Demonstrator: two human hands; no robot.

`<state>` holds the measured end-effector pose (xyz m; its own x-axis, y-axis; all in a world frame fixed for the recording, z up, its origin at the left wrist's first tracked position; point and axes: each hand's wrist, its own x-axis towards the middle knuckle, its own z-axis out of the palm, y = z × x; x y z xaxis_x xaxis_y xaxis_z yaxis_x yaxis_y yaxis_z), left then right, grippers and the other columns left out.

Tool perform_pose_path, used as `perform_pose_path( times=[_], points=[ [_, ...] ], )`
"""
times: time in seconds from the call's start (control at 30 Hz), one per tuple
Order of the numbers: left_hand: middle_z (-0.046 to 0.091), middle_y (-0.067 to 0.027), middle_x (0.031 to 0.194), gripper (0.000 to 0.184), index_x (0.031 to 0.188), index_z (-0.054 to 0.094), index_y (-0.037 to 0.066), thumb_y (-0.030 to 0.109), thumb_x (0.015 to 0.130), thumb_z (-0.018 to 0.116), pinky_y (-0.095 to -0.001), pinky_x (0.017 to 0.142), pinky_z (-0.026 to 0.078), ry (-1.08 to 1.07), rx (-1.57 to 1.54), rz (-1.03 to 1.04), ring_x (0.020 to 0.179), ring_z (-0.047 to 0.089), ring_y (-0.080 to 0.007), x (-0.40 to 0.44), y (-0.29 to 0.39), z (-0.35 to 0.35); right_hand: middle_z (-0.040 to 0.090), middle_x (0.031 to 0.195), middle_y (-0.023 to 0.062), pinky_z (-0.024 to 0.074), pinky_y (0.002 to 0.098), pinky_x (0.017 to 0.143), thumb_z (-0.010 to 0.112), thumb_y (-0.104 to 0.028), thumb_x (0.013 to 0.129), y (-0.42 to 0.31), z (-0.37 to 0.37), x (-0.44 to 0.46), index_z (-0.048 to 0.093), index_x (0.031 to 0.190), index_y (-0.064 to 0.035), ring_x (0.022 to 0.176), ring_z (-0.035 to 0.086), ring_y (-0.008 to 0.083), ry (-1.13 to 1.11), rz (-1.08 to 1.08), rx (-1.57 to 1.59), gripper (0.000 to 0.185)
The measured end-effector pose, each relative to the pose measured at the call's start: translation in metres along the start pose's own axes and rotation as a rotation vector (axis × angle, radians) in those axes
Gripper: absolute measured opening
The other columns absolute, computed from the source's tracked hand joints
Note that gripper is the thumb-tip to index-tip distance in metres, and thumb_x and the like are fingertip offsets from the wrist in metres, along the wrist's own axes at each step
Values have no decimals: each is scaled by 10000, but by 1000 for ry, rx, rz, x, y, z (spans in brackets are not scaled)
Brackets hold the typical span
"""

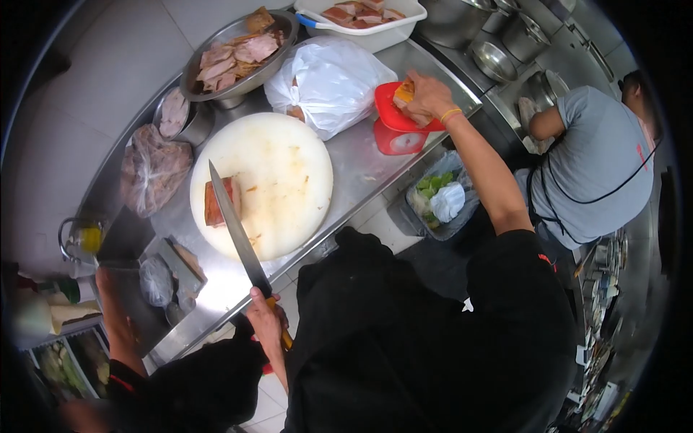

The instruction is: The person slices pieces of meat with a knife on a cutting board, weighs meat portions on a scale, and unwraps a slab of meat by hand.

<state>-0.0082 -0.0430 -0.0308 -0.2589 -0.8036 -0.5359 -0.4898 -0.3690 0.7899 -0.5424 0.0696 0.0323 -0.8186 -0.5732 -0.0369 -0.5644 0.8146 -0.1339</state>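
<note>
My left hand (267,322) is closed around the yellow handle of a large knife (242,239). Its long blade points up over the white round cutting board (296,195), passing across a block of pork belly (214,200) with browned skin. At the right, my right hand (429,101) is closed on a golden-brown piece of meat (404,94), just over a red plastic container (393,137). Whether the piece touches the container is hard to see. Small brown crumbs lie on the board.
A metal bowl of sliced meat (282,52), a white tub of meat pieces (404,30) and a white plastic bag (328,79) stand behind the board. Below the counter edge is a lined bin (465,206). Co-workers stand at left (119,317) and right (603,159).
</note>
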Motion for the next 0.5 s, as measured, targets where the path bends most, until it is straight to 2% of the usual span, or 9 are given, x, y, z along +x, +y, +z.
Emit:
perform_pose_path(
  times=[0.1,0.2,0.3,0.4,0.5],
  points=[
    [410,-25,471,738,818,599,-17,633,1045,334,-287,369,303,20,-11,3,358,407,-135,-1,-6,-4,700,1152,195,519,395,961,810,-441,587,11,-4,16,653,1223,-70,1088,679,318,-4,28,17,753],
    [421,-23,486,734,817,602,-12,636,1041,342,-284,371,315,34,-47,-45,364,414,-131,-8,-7,-8,716,1140,163,545,385,917,806,-397,649,9,-23,10,624,1287,-35,1023,707,292,71,-37,309,756],
    [431,-22,500,729,814,601,-14,633,1039,351,-281,368,319,49,-74,-43,369,417,-125,-17,0,-9,706,1152,149,547,347,897,815,-356,693,-15,-19,3,610,1304,48,1041,691,233,-86,-65,924,760],
    [432,-13,500,717,813,603,-23,621,1039,382,-274,358,314,55,-111,-83,369,417,-114,-25,14,-7,697,1140,146,562,312,849,751,-261,837,-87,-2,-36,605,1308,39,952,704,197,-481,-160,1489,577],
    [455,-29,499,758,823,652,-69,606,1044,389,-284,375,333,46,-64,-90,373,433,-117,-27,20,-6,699,1124,132,548,322,878,709,-249,879,-154,52,-68,622,1277,34,989,690,196,-622,-47,1563,497]
  ],
)
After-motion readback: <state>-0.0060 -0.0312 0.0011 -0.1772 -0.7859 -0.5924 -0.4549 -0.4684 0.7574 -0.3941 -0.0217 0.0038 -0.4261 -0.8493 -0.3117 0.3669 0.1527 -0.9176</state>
